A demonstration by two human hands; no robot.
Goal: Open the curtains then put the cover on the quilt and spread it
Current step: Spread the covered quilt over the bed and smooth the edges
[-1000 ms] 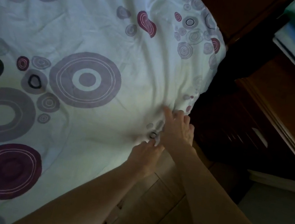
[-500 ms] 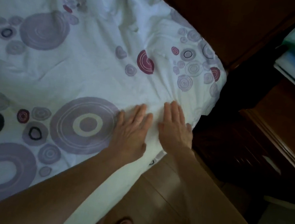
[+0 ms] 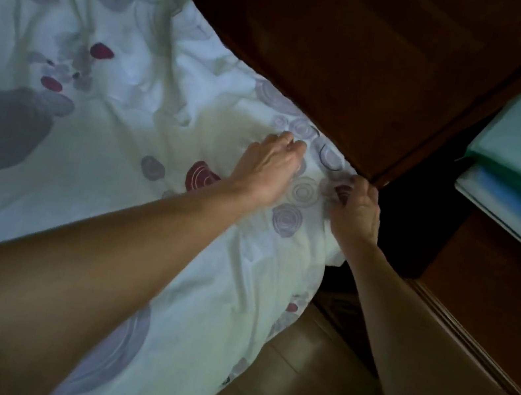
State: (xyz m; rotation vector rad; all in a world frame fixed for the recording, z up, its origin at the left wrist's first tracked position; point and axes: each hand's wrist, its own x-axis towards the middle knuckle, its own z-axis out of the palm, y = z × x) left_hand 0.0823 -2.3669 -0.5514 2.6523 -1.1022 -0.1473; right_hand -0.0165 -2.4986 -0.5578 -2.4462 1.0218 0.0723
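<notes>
From the head view, the covered quilt (image 3: 115, 144) lies spread over the bed, its long side edge running from lower left up to the corner by the dark wooden headboard (image 3: 363, 59), so the corner points up and right, hard against the wood with no spare room beyond the fingers. The left hand (image 3: 268, 167) rests on the cloth just short of that corner, its fingers curled into the fabric, though whether they pinch it I cannot tell. The right hand (image 3: 357, 211) grips the corner's outer edge, with a dark gap, a wooden nightstand (image 3: 499, 274) and bare floor (image 3: 299, 385) lying right of and below its fingers.
</notes>
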